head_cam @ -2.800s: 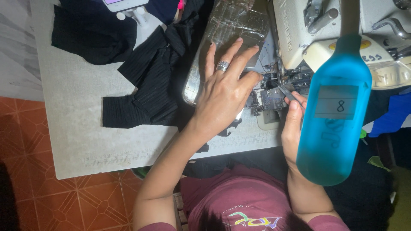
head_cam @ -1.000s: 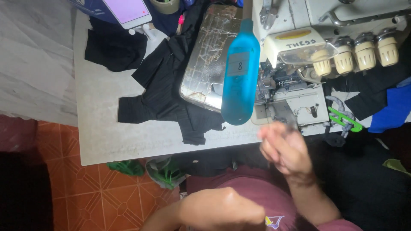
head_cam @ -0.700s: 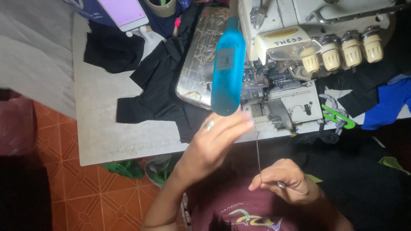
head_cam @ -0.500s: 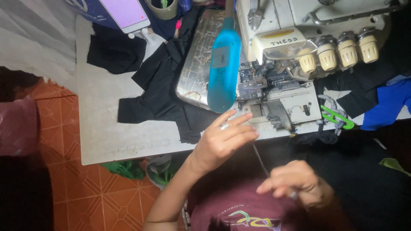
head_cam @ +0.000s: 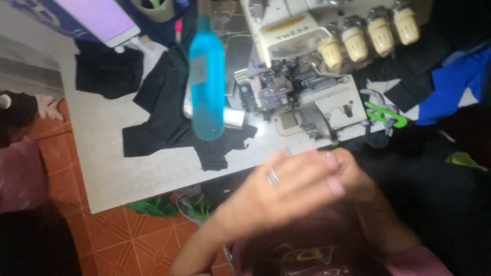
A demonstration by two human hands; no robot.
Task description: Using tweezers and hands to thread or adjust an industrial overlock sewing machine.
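Orange floor tiles (head_cam: 123, 240) run under a pale grey desk (head_cam: 117, 174) that carries a white overlock sewing machine (head_cam: 307, 76) with four cream thread knobs (head_cam: 368, 38) along its top. Black fabric pieces (head_cam: 169, 117) lie spread across the desk just left of the machine, and another dark piece (head_cam: 107, 74) sits further left, near a phone with a lit pinkish screen (head_cam: 102, 18) at the top edge. A blue translucent bottle-shaped thing (head_cam: 207, 76) hangs close to the camera, blurred, in front of the fabric and the machine's left side. Green thread snips (head_cam: 386, 115) lie at the machine's right, beside blue cloth (head_cam: 450, 87).

Both hands are raised in front of the person's chest, below the desk edge and apart from the machine (motion blur smears them together). The left hand (head_cam: 279, 191) wears a ring (head_cam: 272, 176) and lies across the front; its fingers (head_cam: 317, 166) are stretched roughly flat toward the right hand (head_cam: 358, 181), which sits just behind and seems to touch it. Whether the fingers of either hand pinch anything cannot be told: no thread or fabric shows between them through the blur. The black fabric nearest them rests on the desk, at the machine's front left corner, untouched. A maroon printed shirt (head_cam: 307, 255) fills the bottom of the view.
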